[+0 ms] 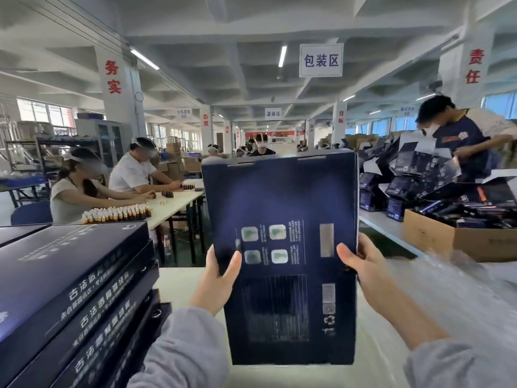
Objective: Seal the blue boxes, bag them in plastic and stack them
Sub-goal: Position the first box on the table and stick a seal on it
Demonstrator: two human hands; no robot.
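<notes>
Grey sleeves (181, 354) fill the bottom of the view, and both hands come up from them to hold one flat blue box (279, 214) upright above the pale worktop (179, 278). The left hand (216, 278) grips the box's left edge, thumb laid across the printed face and fingers hidden behind. The right hand (363, 270) clamps the right edge the same way.

With a hand on each side, the broad panel stays square and the printed back faces the wearer. I judge this is either a check of the closed top flap or a way of lining the box up for bagging.

Clear plastic (461, 289) lies crumpled on the worktop just beside the right forearm, within easy reach for that step. To the left, a stack of blue boxes (70, 289) lies flat, probably placed there so each finished box can go on top. Whether those are already wrapped I cannot tell.

Beyond the plastic, a cardboard carton (436, 236) holds dark packs.
</notes>
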